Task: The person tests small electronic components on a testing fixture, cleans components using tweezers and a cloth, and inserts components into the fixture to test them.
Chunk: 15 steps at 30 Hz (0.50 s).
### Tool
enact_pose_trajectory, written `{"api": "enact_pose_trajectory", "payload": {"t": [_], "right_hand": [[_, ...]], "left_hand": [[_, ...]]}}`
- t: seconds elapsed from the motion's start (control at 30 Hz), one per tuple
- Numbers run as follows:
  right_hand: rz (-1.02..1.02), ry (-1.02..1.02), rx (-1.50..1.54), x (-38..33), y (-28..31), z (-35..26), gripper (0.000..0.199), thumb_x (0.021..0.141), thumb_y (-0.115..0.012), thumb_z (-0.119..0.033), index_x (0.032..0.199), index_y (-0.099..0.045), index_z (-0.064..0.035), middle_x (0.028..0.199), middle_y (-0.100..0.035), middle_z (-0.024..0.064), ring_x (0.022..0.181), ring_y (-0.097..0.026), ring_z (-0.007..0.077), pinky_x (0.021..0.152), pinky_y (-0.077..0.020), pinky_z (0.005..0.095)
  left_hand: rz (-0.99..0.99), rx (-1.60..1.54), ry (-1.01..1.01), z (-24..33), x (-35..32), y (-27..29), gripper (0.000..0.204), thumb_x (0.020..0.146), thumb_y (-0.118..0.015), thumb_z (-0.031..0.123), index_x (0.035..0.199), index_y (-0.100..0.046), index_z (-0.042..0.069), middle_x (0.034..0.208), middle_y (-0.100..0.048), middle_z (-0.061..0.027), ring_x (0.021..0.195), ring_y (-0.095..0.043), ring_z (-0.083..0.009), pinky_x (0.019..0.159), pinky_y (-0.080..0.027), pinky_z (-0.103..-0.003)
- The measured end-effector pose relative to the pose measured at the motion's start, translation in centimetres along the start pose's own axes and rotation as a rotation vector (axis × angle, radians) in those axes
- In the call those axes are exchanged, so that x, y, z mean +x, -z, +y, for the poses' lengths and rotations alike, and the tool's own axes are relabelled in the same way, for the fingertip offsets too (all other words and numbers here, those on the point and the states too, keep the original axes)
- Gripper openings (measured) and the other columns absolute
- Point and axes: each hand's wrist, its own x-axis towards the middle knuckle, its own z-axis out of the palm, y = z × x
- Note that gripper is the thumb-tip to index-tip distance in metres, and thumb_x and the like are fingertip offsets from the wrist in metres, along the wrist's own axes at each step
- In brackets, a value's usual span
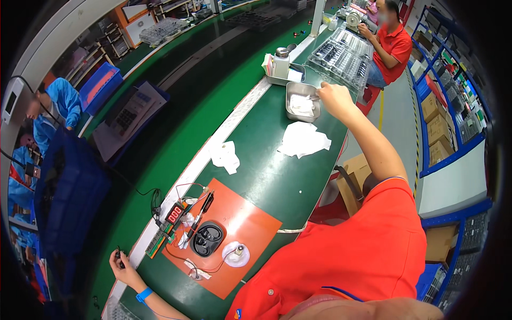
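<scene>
My left hand (125,271) is at the near left edge of the bench, its fingers closed on a small black piece (121,260), too small to make out. Stretched far forward, my right hand (337,99) pinches the right rim of a metal tray (292,113) that has crumpled white tissue (302,105) in it. An orange mat (250,216) lies between my arms. On it sits an open black earphone case (207,239) with dark pieces inside, beside a black pen (204,205). A round white pad (236,255) with a small metal part lies to its right.
A circuit board with a red-lit display (175,213) and thin wires stands along the mat's left side. White wipes (305,140) lie on the green bench (250,160). Clear plastic trays (341,58) stand farther off, near a seated co-worker in red (393,42). Blue shelving (448,96) lines the right.
</scene>
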Motion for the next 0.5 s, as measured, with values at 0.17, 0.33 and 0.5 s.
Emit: {"api": "enact_pose_trajectory", "payload": {"t": [0.17,0.33,0.5], "right_hand": [[-0.081,-0.11,0.094,0.0,3.0,-1.3,0.012,0.082,-0.059,-0.01,0.089,-0.068,-0.0065,0.089,-0.063,0.0147,0.081,-0.067,0.0353,0.068,-0.0539,0.0466],[0.087,0.063,0.731,-0.8,5.5,-9.1,0.013,0.084,-0.063,-0.008,0.097,-0.065,-0.0046,0.088,-0.061,0.0132,0.081,-0.065,0.0338,0.07,-0.0513,0.0432],[-0.052,0.26,0.916,0.0,4.9,-18.9,0.013,0.084,-0.064,-0.007,0.096,-0.061,-0.0041,0.088,-0.06,0.0111,0.083,-0.061,0.0336,0.071,-0.0501,0.0418]], "left_hand": [[0.02,0.046,-0.035,-1.3,-0.3,0.9,0.023,0.091,-0.065,0.008,0.113,-0.063,0.001,0.101,-0.068,-0.0076,0.087,-0.063,-0.012,0.08,-0.051,-0.026],[-0.006,-0.116,-0.041,-0.2,-0.1,-0.5,0.023,0.092,-0.065,0.009,0.113,-0.062,0.0,0.095,-0.067,-0.0064,0.075,-0.061,-0.0084,0.066,-0.05,-0.022],[0.042,-0.149,0.093,0.4,-0.8,0.2,0.021,0.093,-0.064,0.01,0.112,-0.062,0.001,0.087,-0.064,-0.0026,0.063,-0.053,-0.0023,0.052,-0.038,-0.018]]}}
